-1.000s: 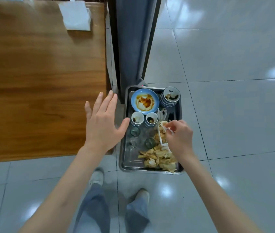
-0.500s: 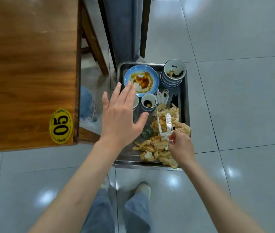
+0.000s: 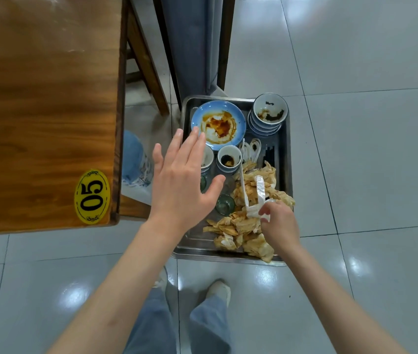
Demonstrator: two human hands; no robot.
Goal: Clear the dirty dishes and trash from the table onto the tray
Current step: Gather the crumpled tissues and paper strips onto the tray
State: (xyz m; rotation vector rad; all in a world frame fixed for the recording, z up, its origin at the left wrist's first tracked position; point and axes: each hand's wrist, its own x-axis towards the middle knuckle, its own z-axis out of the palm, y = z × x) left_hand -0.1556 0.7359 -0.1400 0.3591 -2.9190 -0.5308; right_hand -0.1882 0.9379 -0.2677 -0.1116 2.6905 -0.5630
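Observation:
A metal tray [image 3: 285, 159] sits low beside the wooden table [image 3: 42, 103]. It holds a sauce-stained blue plate [image 3: 218, 125], a stack of dirty bowls [image 3: 269, 113], small cups [image 3: 229, 159], white spoons [image 3: 251, 149], dark chopsticks [image 3: 270, 154], a small glass [image 3: 224, 205] and a heap of crumpled brown napkins [image 3: 248, 223]. My right hand [image 3: 278, 223] is over the napkin heap, fingers pinched on a white plastic wrapper [image 3: 259, 192]. Spread open and empty, my left hand [image 3: 182, 185] hovers above the tray's left side, hiding one cup in part.
A yellow oval tag reading 05 [image 3: 92, 196] marks the table's near corner. A wooden table leg [image 3: 146, 62] and a grey post [image 3: 192, 44] stand behind the tray. Another person's blue-jeaned leg [image 3: 132, 157] shows under the table. Glossy tiled floor surrounds everything.
My view has swung right, so the table slid left and the 05 tag appeared. My right hand pulled back toward the tray's near end with the wrapper. My left hand moved over the tray.

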